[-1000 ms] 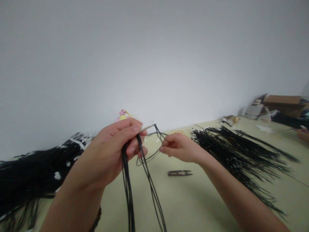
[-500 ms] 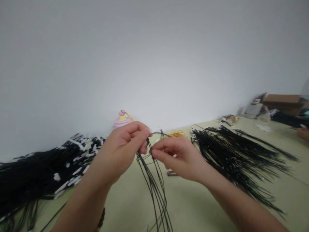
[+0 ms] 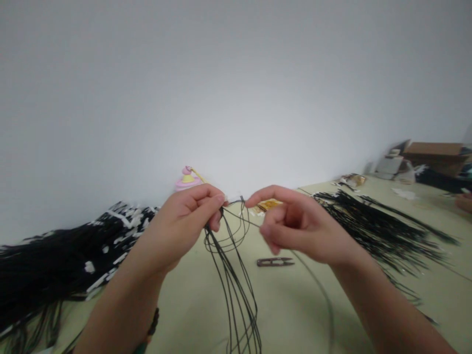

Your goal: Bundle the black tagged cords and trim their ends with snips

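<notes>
Your left hand pinches the looped black cords, which hang down over the bench. Your right hand stands half open just beside them, gripping nothing you can see, near the thread snips.

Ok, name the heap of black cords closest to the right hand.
The fanned-out heap of black cords on the right, just beyond the right hand; the other heap, bulkier and flecked with white, lies at far left, beyond the left hand.
</notes>
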A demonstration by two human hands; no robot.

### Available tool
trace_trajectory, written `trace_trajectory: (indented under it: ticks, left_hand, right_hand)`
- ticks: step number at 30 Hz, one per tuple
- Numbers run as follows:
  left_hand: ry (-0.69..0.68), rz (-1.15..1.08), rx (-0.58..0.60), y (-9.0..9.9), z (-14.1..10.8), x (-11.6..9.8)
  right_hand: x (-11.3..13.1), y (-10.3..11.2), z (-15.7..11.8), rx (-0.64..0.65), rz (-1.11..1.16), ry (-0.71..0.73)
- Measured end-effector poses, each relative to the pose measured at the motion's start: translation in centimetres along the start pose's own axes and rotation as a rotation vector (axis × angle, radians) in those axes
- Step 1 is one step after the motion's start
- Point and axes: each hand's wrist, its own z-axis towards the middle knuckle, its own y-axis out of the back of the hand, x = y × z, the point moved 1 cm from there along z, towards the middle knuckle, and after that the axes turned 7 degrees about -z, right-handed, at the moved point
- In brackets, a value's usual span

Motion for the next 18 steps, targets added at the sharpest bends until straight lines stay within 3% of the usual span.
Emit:
trace_trajectory:
  ticks: [2, 3, 8, 13, 15, 18]
  left_hand:
    - [0.035, -0.094, -0.012, 0.2, 0.3, 0.6]
    - [0.054, -0.143, -0.018, 0.3, 0.5, 0.8]
    - [0.138, -0.307, -0.063, 0.5, 1.1, 1.5]
    - [0.171, -0.358, -0.095, 0.6, 1.1, 1.5]
    - [0.171, -0.367, -0.097, 0.6, 1.1, 1.4]
    - [0.162, -0.367, -0.098, 0.4, 1.0, 1.3]
  right_hand:
    - [0.5, 1.7, -0.6, 0.058, 0.221, 0.048]
    - [0.8, 2.6, -0.8, 0.025, 0.305, 0.097]
    - [2.3, 6.6, -1.8, -0.563, 0.420, 0.237]
    - [3.1, 8.8, -2.3, -0.715, 0.792, 0.551]
    - [2.8, 8.9, -2.0, -0.833, 0.668, 0.525]
    - [1.9, 6.8, -1.4, -1.044, 0.232, 0.442]
